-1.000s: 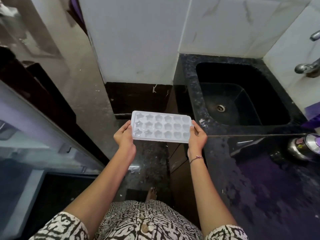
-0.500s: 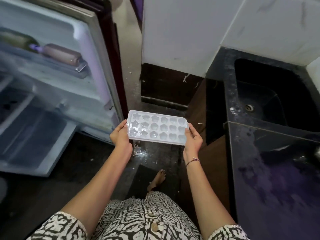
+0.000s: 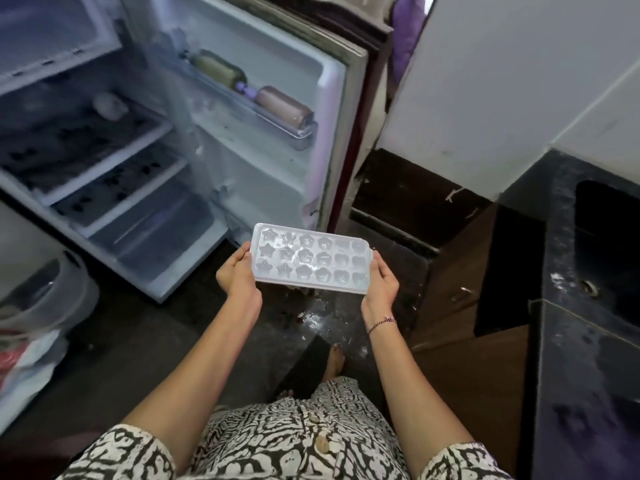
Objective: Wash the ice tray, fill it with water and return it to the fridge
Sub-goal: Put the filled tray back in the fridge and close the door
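Observation:
A white plastic ice tray (image 3: 311,259) with star and flower shaped cells is held level in front of me, above the dark floor. My left hand (image 3: 237,275) grips its left short end and my right hand (image 3: 381,284) grips its right short end. The cells glisten as if holding water. Ahead and to the left stands the open fridge (image 3: 149,181), with wire shelves and a clear drawer at the bottom. Its door (image 3: 277,98) swings out to the right and carries bottles in a rack.
The black stone counter (image 3: 568,358) and black sink (image 3: 609,244) lie at the right edge. A white container (image 3: 52,289) and bags sit on the floor at left. A dark mat (image 3: 311,368) lies under my feet. White wall and a dark plinth stand beyond the fridge door.
My view has swung left from the sink to the open fridge. The tray has stayed level in both hands throughout and now sits nearer the fridge opening.

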